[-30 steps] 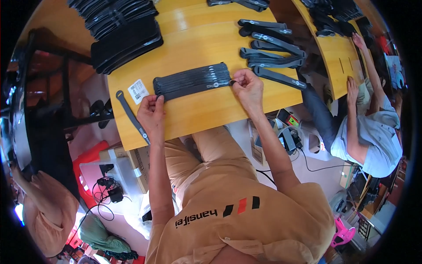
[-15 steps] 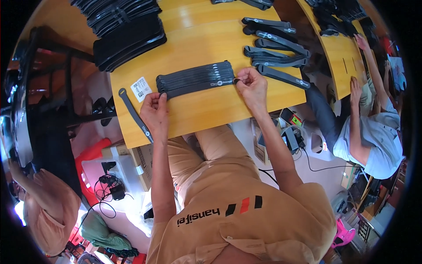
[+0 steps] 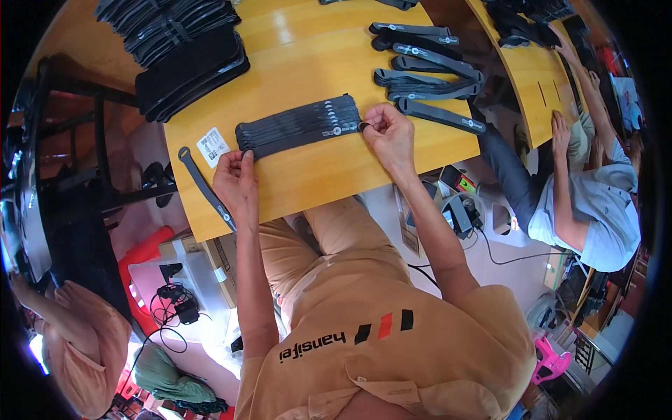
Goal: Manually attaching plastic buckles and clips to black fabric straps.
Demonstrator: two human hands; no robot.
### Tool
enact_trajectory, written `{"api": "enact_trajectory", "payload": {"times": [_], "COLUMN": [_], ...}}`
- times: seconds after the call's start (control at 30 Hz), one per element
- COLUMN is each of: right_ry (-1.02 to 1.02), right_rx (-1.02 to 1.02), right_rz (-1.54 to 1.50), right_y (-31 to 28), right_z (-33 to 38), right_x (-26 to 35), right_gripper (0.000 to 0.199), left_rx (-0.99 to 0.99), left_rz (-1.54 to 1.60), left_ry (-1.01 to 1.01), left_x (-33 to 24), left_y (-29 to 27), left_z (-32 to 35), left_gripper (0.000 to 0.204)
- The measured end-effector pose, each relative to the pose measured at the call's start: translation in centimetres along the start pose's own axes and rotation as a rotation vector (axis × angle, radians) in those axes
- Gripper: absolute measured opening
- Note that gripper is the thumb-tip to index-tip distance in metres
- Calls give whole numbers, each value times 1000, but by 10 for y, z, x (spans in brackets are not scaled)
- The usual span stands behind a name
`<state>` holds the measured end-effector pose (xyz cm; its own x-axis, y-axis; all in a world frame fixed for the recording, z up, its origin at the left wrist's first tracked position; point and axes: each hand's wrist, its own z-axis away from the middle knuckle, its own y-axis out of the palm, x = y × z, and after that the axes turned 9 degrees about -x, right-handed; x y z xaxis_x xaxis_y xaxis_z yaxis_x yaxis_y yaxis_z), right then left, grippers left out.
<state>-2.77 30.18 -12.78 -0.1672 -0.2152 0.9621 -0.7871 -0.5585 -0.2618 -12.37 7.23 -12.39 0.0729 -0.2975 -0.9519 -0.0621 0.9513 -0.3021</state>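
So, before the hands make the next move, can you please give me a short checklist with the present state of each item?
1. Left hand at the near left corner of the strap row: ok.
2. Right hand pinching the dark strap end: ok.
3. White label apart from the row: ok, it lies to the left.
4. Loose strap apart from the row: ok, near the table's left edge.
5. Right-side straps neatly lined up: not ok, some lie at different angles.
6. Exact strap count in the row: cannot tell, they overlap closely.

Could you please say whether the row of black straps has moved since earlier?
No, the row of black straps shows no clear shift against the yellow table.
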Motion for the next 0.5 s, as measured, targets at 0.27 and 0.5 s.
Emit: {"api": "enact_trajectory", "payload": {"times": [0.27, 0.5], "right_ry": [-31, -30], "right_rx": [-2, 23], "right_rz": [42, 78], "right_y": [1, 1], "right_z": [1, 3], "right_x": [4, 8], "right_gripper": [12, 12], "left_rx": [-31, -39], "left_rz": [2, -34], "left_ry": [0, 6], "left_x": [-3, -3], "left_y": [0, 0], "left_z": [0, 0], "left_gripper": [13, 14]}}
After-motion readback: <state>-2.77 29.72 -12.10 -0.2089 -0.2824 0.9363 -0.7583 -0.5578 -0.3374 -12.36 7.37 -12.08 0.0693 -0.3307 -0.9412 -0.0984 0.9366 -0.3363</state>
